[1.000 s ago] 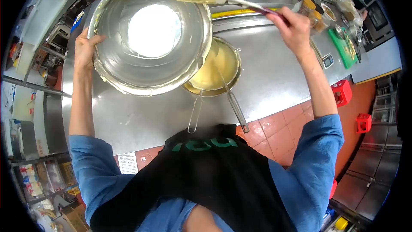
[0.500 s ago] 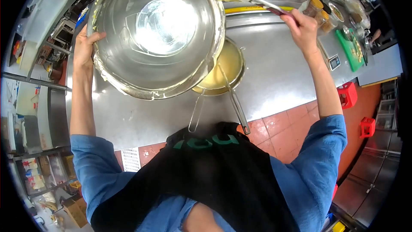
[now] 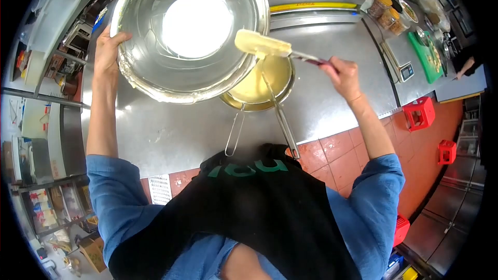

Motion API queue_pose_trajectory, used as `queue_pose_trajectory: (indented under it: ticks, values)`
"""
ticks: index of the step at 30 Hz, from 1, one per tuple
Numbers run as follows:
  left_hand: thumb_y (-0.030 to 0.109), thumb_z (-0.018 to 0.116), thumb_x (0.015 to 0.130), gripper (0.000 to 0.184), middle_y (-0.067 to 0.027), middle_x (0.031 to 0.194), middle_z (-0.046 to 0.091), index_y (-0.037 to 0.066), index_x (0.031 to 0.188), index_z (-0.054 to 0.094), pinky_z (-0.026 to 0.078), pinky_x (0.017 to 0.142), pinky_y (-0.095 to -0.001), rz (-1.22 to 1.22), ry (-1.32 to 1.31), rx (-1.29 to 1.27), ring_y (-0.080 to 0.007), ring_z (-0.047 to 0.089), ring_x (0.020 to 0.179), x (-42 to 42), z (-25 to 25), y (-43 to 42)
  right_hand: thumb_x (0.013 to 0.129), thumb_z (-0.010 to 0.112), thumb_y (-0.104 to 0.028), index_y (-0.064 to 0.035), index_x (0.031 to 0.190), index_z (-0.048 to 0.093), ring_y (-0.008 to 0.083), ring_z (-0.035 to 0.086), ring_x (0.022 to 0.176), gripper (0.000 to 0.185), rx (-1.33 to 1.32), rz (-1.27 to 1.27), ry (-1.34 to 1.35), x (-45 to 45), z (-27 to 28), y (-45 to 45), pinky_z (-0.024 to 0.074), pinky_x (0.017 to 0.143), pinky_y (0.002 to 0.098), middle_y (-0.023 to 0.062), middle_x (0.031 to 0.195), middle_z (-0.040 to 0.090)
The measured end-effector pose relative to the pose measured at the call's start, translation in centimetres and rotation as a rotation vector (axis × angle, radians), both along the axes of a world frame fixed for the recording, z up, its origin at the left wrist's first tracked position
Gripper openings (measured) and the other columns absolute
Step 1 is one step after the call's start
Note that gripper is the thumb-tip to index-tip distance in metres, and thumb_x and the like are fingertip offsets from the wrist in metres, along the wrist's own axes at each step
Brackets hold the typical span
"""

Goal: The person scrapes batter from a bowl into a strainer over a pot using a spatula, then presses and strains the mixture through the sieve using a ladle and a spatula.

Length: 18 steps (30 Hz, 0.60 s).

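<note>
My left hand [image 3: 108,52] is closed on the left rim of a large metal mixing bowl [image 3: 150,70], held tilted above the counter with pale yellow smears along its edge. My right hand [image 3: 345,79] grips the handle of a spatula [image 3: 263,44], whose blade is coated in thick yellow batter that hangs off its lower edge. Directly below the blade sits a round metal vessel [image 3: 288,91] containing yellow batter [image 3: 249,87]. A wire loop handle [image 3: 235,136] and a metal utensil handle [image 3: 285,127] stick out of it towards me; the utensil's head is hidden.
Around these lies a steel counter [image 3: 337,109]. To the right are a scale [image 3: 407,72], a green cutting board [image 3: 425,59] with chopped food, and lidded jars [image 3: 381,2]. Another person's hand [image 3: 466,66] shows at far right. Red stools [image 3: 419,114] stand on the tiled floor.
The spatula has come down and left, from above the bowl's right rim to over the batter vessel. The mixing bowl has shifted slightly up, uncovering more of the vessel.
</note>
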<state>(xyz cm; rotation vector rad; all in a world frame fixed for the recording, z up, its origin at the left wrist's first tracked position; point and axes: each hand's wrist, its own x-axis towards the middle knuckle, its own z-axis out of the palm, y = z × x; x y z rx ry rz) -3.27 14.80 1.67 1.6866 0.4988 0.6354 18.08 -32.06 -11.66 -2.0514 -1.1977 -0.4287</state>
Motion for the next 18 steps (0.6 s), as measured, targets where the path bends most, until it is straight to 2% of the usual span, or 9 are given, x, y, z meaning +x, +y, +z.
queue_pose_trajectory:
  ticks: [6, 9, 12, 15, 17, 18]
  values:
    - [-0.009, 0.058, 0.072, 0.037, -0.0083, 0.092, 0.066, -0.001, 0.108, 0.06, 0.05, 0.072, -0.0282, 0.169, -0.063, -0.012, -0.0165, 0.063, 0.08, 1.2, -1.1, -0.6, 0.078, 0.071, -0.03, -0.0059, 0.065, 0.055, 0.0284, 0.049, 0.045, 0.032, -0.093, 0.094, 0.049, -2.7, -3.3, 1.1, 0.0394, 0.044, 0.0366, 0.0106, 0.052, 0.051]
    - [-0.009, 0.059, 0.072, 0.037, -0.0091, 0.093, 0.065, -0.001, 0.108, 0.059, 0.05, 0.072, -0.0278, 0.266, -0.157, -0.059, -0.017, 0.063, 0.081, 1.8, -2.2, 0.6, 0.078, 0.071, -0.03, -0.0059, 0.064, 0.053, 0.0282, 0.049, 0.045, 0.033, -0.105, 0.039, 0.055, -3.1, -3.7, 0.2, 0.0395, 0.044, 0.0365, 0.0103, 0.052, 0.051]
    - [-0.011, 0.059, 0.07, 0.037, -0.0087, 0.089, 0.064, -0.002, 0.106, 0.06, 0.049, 0.068, -0.0281, 0.34, -0.183, -0.08, -0.0177, 0.061, 0.078, 1.3, -2.2, 0.3, 0.078, 0.071, -0.029, -0.0059, 0.063, 0.052, 0.0283, 0.049, 0.045, 0.033, 0.013, -0.116, 0.066, -3.2, -5.1, -0.8, 0.0393, 0.044, 0.0361, 0.0101, 0.052, 0.051]
    - [-0.011, 0.059, 0.069, 0.034, -0.0082, 0.085, 0.063, -0.003, 0.102, 0.061, 0.048, 0.066, -0.0293, 0.387, -0.233, -0.105, -0.0173, 0.059, 0.074, 0.2, -3.5, 0.9, 0.078, 0.071, -0.027, -0.0058, 0.062, 0.051, 0.0282, 0.048, 0.044, 0.033, -0.134, -0.168, -0.063, -4.4, -6.2, -1.4, 0.0384, 0.043, 0.0361, 0.0102, 0.052, 0.05]
    - [-0.011, 0.058, 0.069, 0.032, -0.0086, 0.085, 0.063, -0.003, 0.1, 0.061, 0.047, 0.065, -0.0296, 0.465, -0.243, -0.135, -0.0171, 0.058, 0.073, -0.8, -4.5, 1.6, 0.079, 0.071, -0.027, -0.0059, 0.061, 0.049, 0.0291, 0.048, 0.044, 0.035, -0.059, -0.184, -0.015, -5.3, -6.3, -1.4, 0.0377, 0.042, 0.0364, 0.0107, 0.052, 0.049]
    - [-0.01, 0.057, 0.071, 0.029, -0.0089, 0.084, 0.063, -0.003, 0.099, 0.061, 0.046, 0.065, -0.0296, 0.403, -0.274, -0.137, -0.0167, 0.057, 0.07, -1.3, -4.7, 1.2, 0.079, 0.071, -0.027, -0.006, 0.061, 0.049, 0.0295, 0.047, 0.044, 0.036, -0.031, -0.194, 0.013, -5.3, -6.1, -1.1, 0.0373, 0.042, 0.0365, 0.0109, 0.052, 0.049]
